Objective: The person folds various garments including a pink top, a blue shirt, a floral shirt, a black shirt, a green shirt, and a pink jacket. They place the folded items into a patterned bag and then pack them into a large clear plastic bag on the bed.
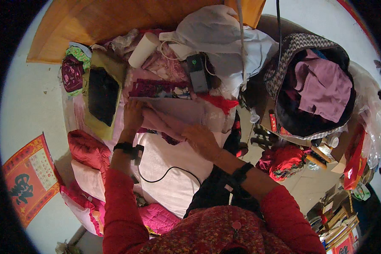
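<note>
A mauve cloth [174, 114] lies spread and partly folded on the bed before me, over a patterned dark red cloth [158, 88]. My left hand [134, 115] rests at the mauve cloth's left edge, near a folded-over part. At its lower right edge my right hand [201, 141] has its fingers on the fabric; whether they pinch it is hard to tell. A pale pink sheet [174, 155] shows below the cloth. Straps with small devices circle both wrists, and a black cable runs from the left one.
Beyond the cloth lie a power bank [197, 74], a white cylinder [144, 50] and a white plastic bag [216, 35]. A black folded item [103, 95] is at left, near a red padded garment [88, 147]. At right, a houndstooth bag [308, 41] holds a mauve garment [325, 85].
</note>
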